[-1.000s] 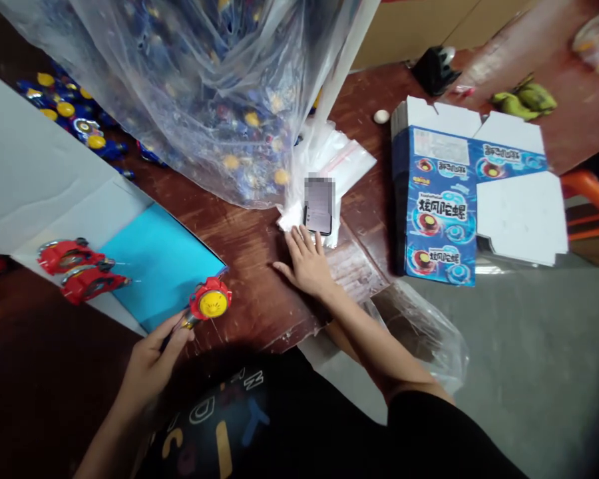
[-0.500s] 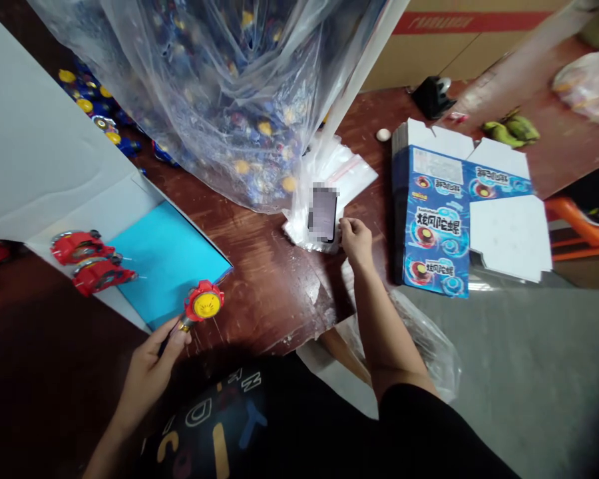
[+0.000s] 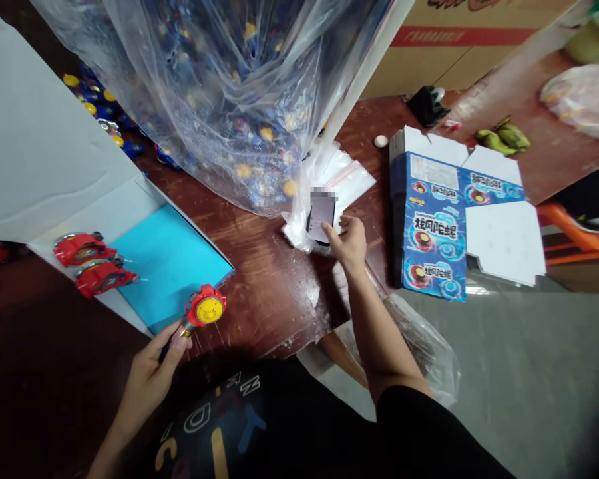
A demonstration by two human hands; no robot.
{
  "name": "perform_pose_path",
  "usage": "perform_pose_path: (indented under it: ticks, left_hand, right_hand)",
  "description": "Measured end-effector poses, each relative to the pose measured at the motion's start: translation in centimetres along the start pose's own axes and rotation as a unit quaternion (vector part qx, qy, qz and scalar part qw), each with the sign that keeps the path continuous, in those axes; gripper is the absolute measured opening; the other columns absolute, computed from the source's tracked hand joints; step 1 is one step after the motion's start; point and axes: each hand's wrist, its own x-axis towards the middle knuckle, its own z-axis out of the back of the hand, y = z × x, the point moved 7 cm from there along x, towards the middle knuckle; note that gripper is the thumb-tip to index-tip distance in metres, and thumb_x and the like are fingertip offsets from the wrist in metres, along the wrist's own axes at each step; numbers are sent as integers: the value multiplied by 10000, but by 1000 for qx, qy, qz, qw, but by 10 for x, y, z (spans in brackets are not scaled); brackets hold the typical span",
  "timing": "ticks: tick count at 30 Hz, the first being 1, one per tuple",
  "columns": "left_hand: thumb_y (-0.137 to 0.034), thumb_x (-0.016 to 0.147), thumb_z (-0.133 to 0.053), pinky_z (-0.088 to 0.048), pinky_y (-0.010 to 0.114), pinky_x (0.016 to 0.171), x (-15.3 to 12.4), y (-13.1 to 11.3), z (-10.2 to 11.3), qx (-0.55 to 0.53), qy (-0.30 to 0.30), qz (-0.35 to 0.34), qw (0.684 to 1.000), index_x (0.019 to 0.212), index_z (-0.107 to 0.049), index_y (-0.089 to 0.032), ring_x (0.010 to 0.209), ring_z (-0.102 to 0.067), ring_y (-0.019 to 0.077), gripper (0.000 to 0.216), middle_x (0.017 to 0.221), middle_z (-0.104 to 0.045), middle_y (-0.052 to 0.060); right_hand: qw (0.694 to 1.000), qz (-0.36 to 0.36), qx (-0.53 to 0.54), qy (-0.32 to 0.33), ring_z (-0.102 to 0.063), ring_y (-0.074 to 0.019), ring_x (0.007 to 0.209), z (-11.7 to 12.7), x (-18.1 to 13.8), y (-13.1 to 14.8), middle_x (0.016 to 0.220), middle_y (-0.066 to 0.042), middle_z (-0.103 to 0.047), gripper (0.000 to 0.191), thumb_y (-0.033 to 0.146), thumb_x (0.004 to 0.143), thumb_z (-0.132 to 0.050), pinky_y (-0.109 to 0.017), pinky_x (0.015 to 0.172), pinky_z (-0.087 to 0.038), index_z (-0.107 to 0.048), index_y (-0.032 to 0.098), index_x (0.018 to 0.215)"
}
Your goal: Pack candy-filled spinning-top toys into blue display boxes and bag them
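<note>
The left hand (image 3: 152,372) grips the handle of a red toy (image 3: 207,307), its yellow disc up, over the near edge of the table (image 3: 259,286). The right hand (image 3: 349,245) is at the near right corner of a phone (image 3: 321,218), thumb over the screen and fingers curled; whether it grasps the phone I cannot tell. The phone lies on clear plastic bags (image 3: 357,181). Left of these stands an open box (image 3: 177,263) with a bright blue inside, two more red toys (image 3: 102,266) at its left. A bulging clear sack (image 3: 219,126) stands on the far side; printed blue cartons (image 3: 432,229) are stacked to the right.
</note>
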Motion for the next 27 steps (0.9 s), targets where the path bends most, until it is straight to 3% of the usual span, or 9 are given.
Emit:
perform_pose_path:
  ticks: [3,7,9,11,14,18,22,24,27]
  left_hand:
    - [-660,912,-801,-535,241,731,-3,3,-17,-101,119,68,985,1326,-747,-150,816,-636,172,659,942,-723,67]
    - [-631,907,-835,-318,176,562,-14,-13,-56,-220,345,128,904,1082,-712,-117,613,-362,64,556,736,-493,-23]
    - [-660,897,-835,-263,177,536,-18,-24,-69,-250,422,140,860,999,-674,-117,575,-290,44,576,709,-444,-44]
    - [-682,902,-818,-247,183,528,-19,-33,-72,-253,455,133,843,959,-651,-123,561,-270,42,586,694,-426,-51]
    - [-677,958,-746,-290,186,539,-14,-40,-60,-190,434,75,878,928,-661,-127,575,-328,63,558,677,-445,-39]
    - [-566,1014,-679,-551,229,700,-7,-53,-31,-6,273,-66,960,1083,-778,-163,763,-667,168,421,858,-730,58]
    - [-483,1024,-643,-623,257,919,-7,-70,-21,84,169,-181,965,1266,-806,-207,1015,-786,230,402,1138,-826,77]
    - [-480,1044,-606,-613,225,788,-4,-69,-24,92,164,-173,967,1267,-803,-191,836,-762,193,414,955,-815,54]
    - [-514,1058,-574,-562,208,667,1,-65,-28,61,178,-139,972,1147,-797,-158,679,-662,158,429,772,-726,32]
  right_hand:
    - [974,213,37,66,-646,-339,1277,-1,-47,79,1509,-209,-599,1011,903,815,-699,-547,1074,-573,-525,219,1539]
    - [730,652,52,197,-561,-320,1458,-10,-153,184,1698,-170,-468,821,729,1008,-624,-458,1042,-589,-403,296,1669]
    - [656,714,49,241,-659,-260,1304,-20,-178,201,1595,-182,-587,701,642,1093,-523,-377,944,-596,-448,203,1635]
    - [631,715,61,296,-723,-224,1133,-34,-186,206,1395,-188,-718,635,559,1140,-448,-357,882,-590,-468,111,1588]
    - [649,666,106,353,-758,-225,1063,-48,-185,204,1217,-174,-773,631,555,1151,-414,-366,870,-591,-422,76,1561]
    - [726,527,139,419,-794,-213,937,-56,-179,202,1138,-142,-795,789,712,1097,-453,-329,759,-594,-335,85,1560]
    - [759,387,66,519,-788,-247,787,-64,-184,201,1016,-103,-801,905,837,1035,-440,-357,654,-582,-369,108,1567]
    - [770,347,49,534,-804,-290,874,-64,-184,201,1083,-141,-798,925,841,1040,-404,-418,726,-634,-363,108,1602]
    - [782,388,107,476,-694,-361,1348,-50,-171,204,1501,-246,-647,1040,850,1008,-475,-539,1050,-635,-209,139,1718]
